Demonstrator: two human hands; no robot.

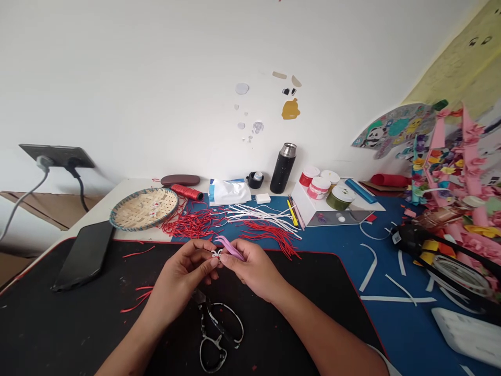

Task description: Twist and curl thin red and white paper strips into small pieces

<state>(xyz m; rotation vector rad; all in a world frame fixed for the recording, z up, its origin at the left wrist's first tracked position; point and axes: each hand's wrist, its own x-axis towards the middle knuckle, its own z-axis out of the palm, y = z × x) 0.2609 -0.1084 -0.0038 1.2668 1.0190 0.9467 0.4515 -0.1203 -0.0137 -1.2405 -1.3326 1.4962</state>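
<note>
My left hand (191, 263) pinches a small white cord knot (216, 254) between thumb and fingertips, above the black mat. My right hand (254, 266) meets it from the other side, its thumb at the knot. Purple curved tweezers (230, 247) lie in the right hand's grip, their bent tips pointing up and left. The fingers cover most of the knot. Below the hands, scissors (221, 334) rest on the mat, their blades partly hidden behind my left hand.
Behind the hands lie red cords (272, 235), white cords (254, 215) and a red thread spool (187, 192). A woven basket (121, 211) and a phone (84, 256) are on the left. A black flask (283, 169) stands by the wall; paper strips (397, 299) are scattered right.
</note>
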